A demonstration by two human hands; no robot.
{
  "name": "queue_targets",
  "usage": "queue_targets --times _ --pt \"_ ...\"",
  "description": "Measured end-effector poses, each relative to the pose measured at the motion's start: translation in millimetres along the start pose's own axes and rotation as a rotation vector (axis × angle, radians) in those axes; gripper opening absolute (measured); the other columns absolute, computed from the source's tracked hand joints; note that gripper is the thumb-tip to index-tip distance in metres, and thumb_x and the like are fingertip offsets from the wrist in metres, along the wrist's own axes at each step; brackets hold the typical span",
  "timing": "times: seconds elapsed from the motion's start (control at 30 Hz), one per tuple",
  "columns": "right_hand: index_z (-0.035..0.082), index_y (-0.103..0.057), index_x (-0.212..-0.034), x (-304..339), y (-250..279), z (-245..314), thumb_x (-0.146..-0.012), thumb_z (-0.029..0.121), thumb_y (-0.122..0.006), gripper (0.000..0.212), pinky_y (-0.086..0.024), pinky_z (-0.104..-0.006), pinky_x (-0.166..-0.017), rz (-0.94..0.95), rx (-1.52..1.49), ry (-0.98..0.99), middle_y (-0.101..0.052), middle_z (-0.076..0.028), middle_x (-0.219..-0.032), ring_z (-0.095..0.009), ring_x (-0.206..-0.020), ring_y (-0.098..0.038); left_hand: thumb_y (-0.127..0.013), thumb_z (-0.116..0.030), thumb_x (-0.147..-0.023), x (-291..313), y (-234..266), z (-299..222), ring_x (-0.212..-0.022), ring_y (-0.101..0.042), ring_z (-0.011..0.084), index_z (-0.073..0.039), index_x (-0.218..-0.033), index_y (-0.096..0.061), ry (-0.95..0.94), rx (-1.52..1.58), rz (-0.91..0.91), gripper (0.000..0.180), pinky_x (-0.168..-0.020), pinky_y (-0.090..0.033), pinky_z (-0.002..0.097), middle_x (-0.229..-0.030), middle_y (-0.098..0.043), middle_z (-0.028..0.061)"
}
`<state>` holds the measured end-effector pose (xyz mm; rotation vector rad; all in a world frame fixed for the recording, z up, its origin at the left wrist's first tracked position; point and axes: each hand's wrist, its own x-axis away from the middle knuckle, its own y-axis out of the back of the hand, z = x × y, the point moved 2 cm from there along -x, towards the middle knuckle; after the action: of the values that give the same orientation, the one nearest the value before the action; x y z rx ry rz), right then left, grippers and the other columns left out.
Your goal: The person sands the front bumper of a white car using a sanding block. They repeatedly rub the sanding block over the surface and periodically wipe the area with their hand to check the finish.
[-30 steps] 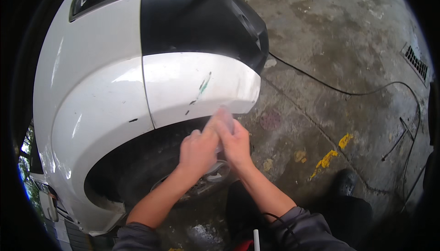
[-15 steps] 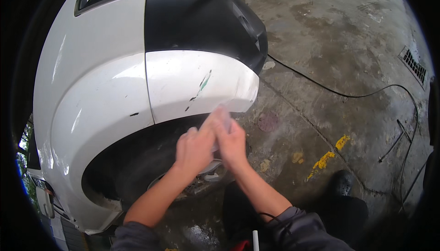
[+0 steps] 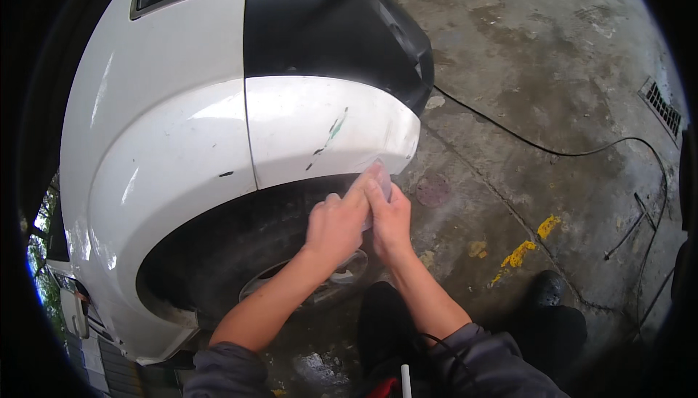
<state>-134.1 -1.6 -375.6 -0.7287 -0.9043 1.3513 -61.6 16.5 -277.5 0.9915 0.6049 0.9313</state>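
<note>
In front of me is the white wheel-arch panel (image 3: 305, 118) of a vehicle, marked with dark and green scratches (image 3: 334, 133). My left hand (image 3: 337, 222) and my right hand (image 3: 391, 222) meet just below its lower right end. Between them is a pale, pinkish, partly see-through piece (image 3: 384, 178) that looks thin; its kind cannot be made out. Fingers of both hands are closed around it. Its upper tip is close to the panel edge, and whether it touches is unclear. Behind my hands sits the dark tyre (image 3: 233, 234).
A black bumper section (image 3: 320, 34) joins the panel above. Across the stained concrete floor runs a black hose (image 3: 542, 151), with a thin metal cross-shaped tool (image 3: 641, 212) near it. A drain grate (image 3: 662, 109) lies at far right. My dark shoe (image 3: 548, 289) stands below yellow paint marks (image 3: 518, 255).
Both hands, still together on the pale piece, have moved slightly right. The vehicle and floor have also shifted a little rightward in the view.
</note>
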Motion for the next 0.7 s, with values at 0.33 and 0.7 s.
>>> queue_targets --times 0.33,0.7 --pt "-0.002 -0.068 -0.11 3.1 -4.5 1.6 -0.104 0.019 -0.065 0.022 -0.053 -0.0273 -0.077 -0.049 -0.075 0.001 -0.07 -0.004 -0.099 -0.008 -0.088 -0.061 -0.071 -0.004 -0.075 -1.0 8.7 -6.0 -0.061 -0.061 0.0239 -0.004 -0.135 -0.064 0.011 -0.018 -0.02 0.06 -0.058 -0.058 0.0355 -0.166 -0.04 -0.0062" --pt "-0.003 -0.069 -0.11 12.3 -19.4 4.7 -0.103 0.022 -0.068 0.027 -0.052 -0.0284 -0.073 -0.001 0.151 0.042 -0.07 -0.003 -0.095 -0.008 -0.084 -0.06 -0.075 -0.004 -0.072 15.3 23.8 -2.1 -0.068 -0.064 0.0291 -0.006 -0.141 -0.058 0.13 0.101 -0.017 0.072 -0.065 -0.06 0.0409 -0.161 -0.047 0.0"
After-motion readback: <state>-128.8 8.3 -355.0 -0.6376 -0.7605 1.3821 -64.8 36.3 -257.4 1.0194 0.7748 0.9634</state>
